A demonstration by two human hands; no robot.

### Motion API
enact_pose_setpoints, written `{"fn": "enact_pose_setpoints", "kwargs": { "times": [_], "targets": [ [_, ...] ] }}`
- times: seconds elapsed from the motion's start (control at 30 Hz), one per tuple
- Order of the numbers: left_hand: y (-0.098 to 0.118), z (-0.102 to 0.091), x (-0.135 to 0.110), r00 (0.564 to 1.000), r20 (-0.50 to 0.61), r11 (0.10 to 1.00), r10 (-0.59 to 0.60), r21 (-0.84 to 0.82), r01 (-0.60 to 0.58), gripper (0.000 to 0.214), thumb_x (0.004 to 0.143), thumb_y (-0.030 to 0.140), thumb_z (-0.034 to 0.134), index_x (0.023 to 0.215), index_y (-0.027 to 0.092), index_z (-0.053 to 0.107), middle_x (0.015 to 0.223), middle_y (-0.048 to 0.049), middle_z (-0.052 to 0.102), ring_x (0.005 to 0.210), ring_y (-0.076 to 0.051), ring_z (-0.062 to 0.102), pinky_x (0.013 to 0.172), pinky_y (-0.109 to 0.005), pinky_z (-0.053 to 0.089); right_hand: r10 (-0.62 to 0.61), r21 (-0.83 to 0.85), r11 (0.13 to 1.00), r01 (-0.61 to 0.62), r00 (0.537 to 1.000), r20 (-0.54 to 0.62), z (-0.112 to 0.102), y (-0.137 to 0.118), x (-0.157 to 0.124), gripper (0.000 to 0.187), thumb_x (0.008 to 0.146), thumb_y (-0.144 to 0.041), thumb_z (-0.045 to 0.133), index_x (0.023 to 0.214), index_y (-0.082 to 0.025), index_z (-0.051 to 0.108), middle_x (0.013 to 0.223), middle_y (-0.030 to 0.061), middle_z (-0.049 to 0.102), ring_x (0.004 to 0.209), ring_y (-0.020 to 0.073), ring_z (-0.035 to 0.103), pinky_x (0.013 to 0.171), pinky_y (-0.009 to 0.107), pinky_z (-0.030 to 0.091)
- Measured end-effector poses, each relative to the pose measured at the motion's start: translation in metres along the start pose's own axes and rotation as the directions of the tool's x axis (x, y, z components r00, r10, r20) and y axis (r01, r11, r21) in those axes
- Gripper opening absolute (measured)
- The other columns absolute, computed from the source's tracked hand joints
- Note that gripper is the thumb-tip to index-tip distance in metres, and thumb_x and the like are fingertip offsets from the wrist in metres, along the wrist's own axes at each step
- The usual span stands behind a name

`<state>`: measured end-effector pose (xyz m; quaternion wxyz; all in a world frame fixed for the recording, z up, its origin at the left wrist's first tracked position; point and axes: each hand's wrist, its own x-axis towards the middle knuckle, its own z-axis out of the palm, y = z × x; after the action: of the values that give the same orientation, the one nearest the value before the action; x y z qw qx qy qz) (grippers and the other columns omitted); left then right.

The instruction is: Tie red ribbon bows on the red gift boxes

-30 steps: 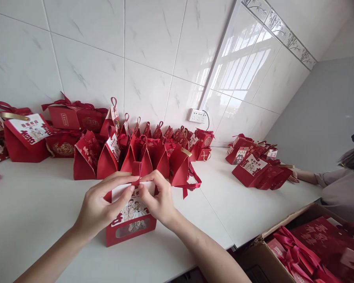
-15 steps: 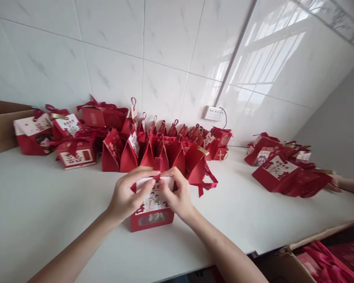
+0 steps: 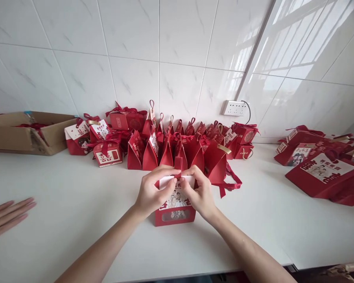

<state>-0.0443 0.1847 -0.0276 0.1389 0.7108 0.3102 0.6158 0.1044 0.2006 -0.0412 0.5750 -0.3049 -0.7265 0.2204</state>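
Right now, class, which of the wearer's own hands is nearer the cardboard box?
Left. The left hand pinches the top of the red gift box on the side facing the cardboard box; the right hand pinches its other side, farther off.

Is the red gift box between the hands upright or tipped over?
Upright: the red gift box stands on its base on the counter, left hand and right hand pinching its top.
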Motion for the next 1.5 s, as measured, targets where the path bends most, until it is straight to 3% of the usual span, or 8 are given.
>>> {"fn": "enact_pose_setpoints", "kwargs": {
  "times": [0.23,0.5,0.8,1.1,1.43,1.5],
  "targets": [
    [-0.0005,-0.0007,-0.0018,0.997,0.014,0.994,-0.080,-0.076,0.080,0.020,0.080,0.010,0.060,0.093,0.021,0.071,0.088,0.0001,0.069,0.080,-0.010,0.065,0.069,-0.016,0.053,0.014,-0.004,1.000,-0.014,1.000,0.007,-0.0014,-0.0035,0.0002,0.009,0.085,-0.023,0.053,0.076,-0.020,0.056,0.067,-0.0033,0.050,0.059,0.0108,0.047,0.053,0.023,0.037],
    [0.0004,0.0041,-0.0017,0.997,-0.043,0.997,-0.066,-0.044,0.064,0.018,0.078,0.011,0.061,0.089,0.019,0.071,0.086,-0.0016,0.070,0.079,-0.013,0.066,0.069,-0.022,0.054,0.001,-0.005,1.000,-0.001,1.000,0.007,-0.0018,-0.0045,0.0001,0.010,0.086,-0.024,0.054,0.077,-0.021,0.055,0.067,-0.0035,0.049,0.058,0.0107,0.047,0.055,0.024,0.038],
    [0.0002,0.0031,-0.0023,0.998,-0.042,0.998,-0.048,-0.041,0.047,0.018,0.078,0.012,0.061,0.089,0.020,0.071,0.085,-0.0016,0.071,0.079,-0.014,0.067,0.068,-0.023,0.055,0.031,0.007,0.999,-0.031,0.999,0.008,-0.0014,-0.0066,0.0014,0.012,0.085,-0.025,0.055,0.074,-0.020,0.054,0.066,-0.0035,0.049,0.056,0.0101,0.046,0.051,0.023,0.037],
    [0.0009,0.0029,-0.0015,0.998,-0.035,0.998,-0.057,-0.009,0.057,0.015,0.078,0.015,0.061,0.088,0.019,0.071,0.085,-0.0030,0.071,0.079,-0.016,0.067,0.069,-0.026,0.055,-0.056,0.005,0.998,0.056,0.998,0.027,-0.0049,0.0006,0.0006,0.012,0.088,-0.024,0.050,0.079,-0.020,0.057,0.070,-0.0025,0.052,0.059,0.0105,0.048,0.055,0.024,0.040],
    [0.0019,0.0019,-0.0018,0.999,-0.019,0.999,-0.051,0.012,0.051,0.014,0.080,0.016,0.059,0.088,0.019,0.070,0.086,-0.0033,0.071,0.081,-0.016,0.067,0.071,-0.026,0.055,-0.044,0.014,0.999,0.044,0.999,0.029,-0.0044,-0.0009,0.0002,0.012,0.090,-0.023,0.051,0.080,-0.021,0.057,0.070,-0.0024,0.052,0.062,0.0113,0.050,0.058,0.024,0.041],
    [0.0009,0.0017,-0.0030,0.999,-0.008,0.999,-0.051,0.020,0.051,0.015,0.080,0.016,0.059,0.092,0.019,0.068,0.090,-0.0033,0.071,0.083,-0.016,0.067,0.073,-0.026,0.054,-0.066,0.022,0.998,0.064,0.996,0.058,-0.0063,0.0009,-0.0029,0.006,0.089,-0.022,0.051,0.088,-0.022,0.057,0.076,-0.0011,0.054,0.066,0.0126,0.052,0.061,0.026,0.044]
  ]
}}
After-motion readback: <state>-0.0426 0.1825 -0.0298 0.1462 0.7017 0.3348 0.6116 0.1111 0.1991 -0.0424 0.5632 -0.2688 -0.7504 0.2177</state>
